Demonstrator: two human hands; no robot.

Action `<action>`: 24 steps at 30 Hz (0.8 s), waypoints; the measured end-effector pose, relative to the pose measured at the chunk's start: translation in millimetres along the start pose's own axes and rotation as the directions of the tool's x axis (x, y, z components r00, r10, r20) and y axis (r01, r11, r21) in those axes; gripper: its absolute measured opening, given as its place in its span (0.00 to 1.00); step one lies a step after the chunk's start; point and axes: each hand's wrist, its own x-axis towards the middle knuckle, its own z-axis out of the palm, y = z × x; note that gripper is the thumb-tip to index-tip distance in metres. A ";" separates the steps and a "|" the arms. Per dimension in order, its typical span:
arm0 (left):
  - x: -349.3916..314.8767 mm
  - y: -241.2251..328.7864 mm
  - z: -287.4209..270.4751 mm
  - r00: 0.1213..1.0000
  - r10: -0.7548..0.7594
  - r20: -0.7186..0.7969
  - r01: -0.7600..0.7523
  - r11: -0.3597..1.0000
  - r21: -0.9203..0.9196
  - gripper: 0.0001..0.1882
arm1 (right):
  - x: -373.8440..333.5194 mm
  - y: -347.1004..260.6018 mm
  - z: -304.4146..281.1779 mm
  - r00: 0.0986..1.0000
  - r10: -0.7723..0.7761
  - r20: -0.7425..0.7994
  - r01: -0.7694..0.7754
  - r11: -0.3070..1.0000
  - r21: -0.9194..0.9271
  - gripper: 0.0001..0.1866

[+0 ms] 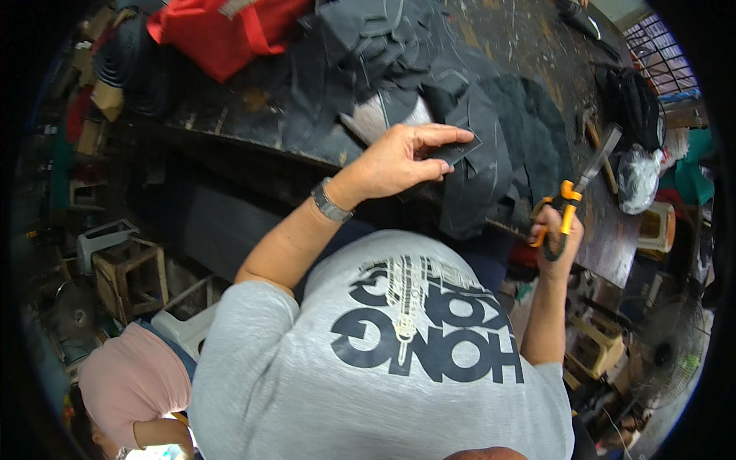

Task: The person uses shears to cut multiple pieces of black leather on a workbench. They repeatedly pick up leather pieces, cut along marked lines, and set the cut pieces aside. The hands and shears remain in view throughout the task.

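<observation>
Above the near edge of the workbench, my left hand (395, 162) grips a small dark angular piece of sheet material (465, 148) between thumb and fingertips. Dark grey leather-like sheets (487, 165), marked with thin pale lines, lie under and beyond it. To the right, my right hand (558, 236) is closed around the handles of scissors (569, 203) with orange-and-black grips. Their blades point up and away to the right, apart from the material. A pale, light-coloured patch (389, 115) shows among the sheets just beyond my left hand.
Red material (222, 34) and a heap of dark cut pieces (383, 42) cover the far left of the bench (529, 38). At right lie a black bag (632, 103) and a clear plastic bag (639, 180). Behind at left are a wooden stool (130, 276) and another person (134, 383).
</observation>
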 end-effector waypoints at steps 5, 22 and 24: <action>20.3 32.8 -30.9 0.981 0.140 -0.131 -0.136 0.990 0.037 0.27 | 43.4 24.0 -18.1 0.934 -0.244 -0.260 0.254 0.967 0.005 0.12; 95.1 34.5 -129.1 0.836 0.526 -0.160 0.251 -0.108 0.962 0.30 | 48.5 38.1 -21.9 0.945 -0.204 -0.255 0.188 0.978 -0.086 0.12; 89.0 37.9 -110.0 0.782 0.614 -0.106 0.264 -0.173 0.949 0.29 | 49.0 39.0 -21.2 0.944 -0.225 -0.243 0.217 0.974 -0.058 0.12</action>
